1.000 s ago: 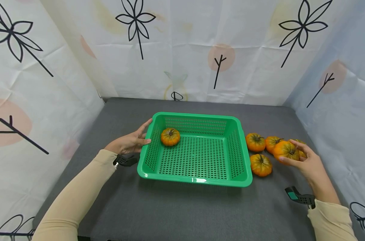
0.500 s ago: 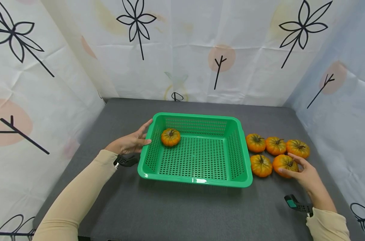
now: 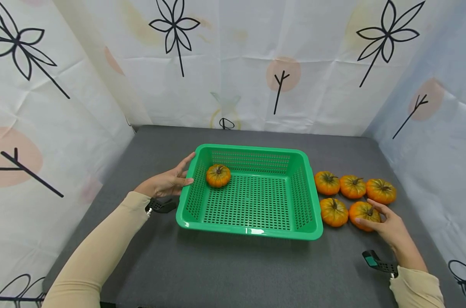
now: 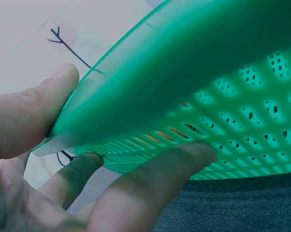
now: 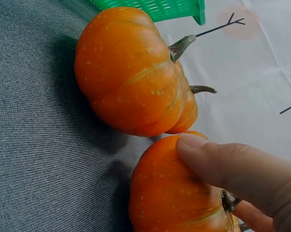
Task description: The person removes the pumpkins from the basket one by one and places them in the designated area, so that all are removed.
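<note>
My left hand holds the left rim of a green perforated plastic basket. In the left wrist view its thumb lies on the rim, and the fingers reach under it against the slotted wall. One small orange pumpkin sits inside the basket, near the left wall. To the right of the basket, my right hand grips another pumpkin from its right side, thumb in front and fingers behind. This pumpkin stands on the table beside the near-row pumpkin.
Behind them runs a back row: a left pumpkin, a middle pumpkin and a right pumpkin. The grey cloth-covered table is bounded by white patterned curtains at the back and both sides.
My right hand has brought its pumpkin down and toward me, from overlapping the back row to the near row's right end. The left hand and basket have stayed put.
</note>
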{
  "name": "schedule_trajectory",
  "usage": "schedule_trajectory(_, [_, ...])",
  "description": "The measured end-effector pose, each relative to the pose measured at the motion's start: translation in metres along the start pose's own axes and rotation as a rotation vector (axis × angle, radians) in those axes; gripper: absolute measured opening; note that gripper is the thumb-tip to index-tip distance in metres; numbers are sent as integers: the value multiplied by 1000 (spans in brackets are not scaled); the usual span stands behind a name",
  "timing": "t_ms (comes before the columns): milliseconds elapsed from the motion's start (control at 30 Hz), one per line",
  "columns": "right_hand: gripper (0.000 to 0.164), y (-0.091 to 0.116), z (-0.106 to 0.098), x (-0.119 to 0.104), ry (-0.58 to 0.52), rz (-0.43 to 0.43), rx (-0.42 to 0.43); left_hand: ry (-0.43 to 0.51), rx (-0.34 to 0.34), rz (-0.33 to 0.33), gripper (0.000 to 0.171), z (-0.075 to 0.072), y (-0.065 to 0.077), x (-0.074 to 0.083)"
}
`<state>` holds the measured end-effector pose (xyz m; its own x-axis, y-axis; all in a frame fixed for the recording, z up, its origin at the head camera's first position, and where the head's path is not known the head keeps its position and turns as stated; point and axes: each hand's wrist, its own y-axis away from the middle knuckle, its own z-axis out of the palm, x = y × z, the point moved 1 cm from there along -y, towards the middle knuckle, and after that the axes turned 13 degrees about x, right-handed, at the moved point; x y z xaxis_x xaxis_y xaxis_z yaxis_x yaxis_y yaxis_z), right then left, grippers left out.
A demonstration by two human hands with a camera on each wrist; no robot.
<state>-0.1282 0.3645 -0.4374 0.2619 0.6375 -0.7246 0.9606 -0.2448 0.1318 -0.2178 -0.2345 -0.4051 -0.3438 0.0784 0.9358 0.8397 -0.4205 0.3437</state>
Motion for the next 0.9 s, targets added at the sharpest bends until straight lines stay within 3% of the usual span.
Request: schedule_trajectory(900, [97, -6, 0, -3, 41, 30, -50, 1, 10, -12, 96, 1, 0, 1])
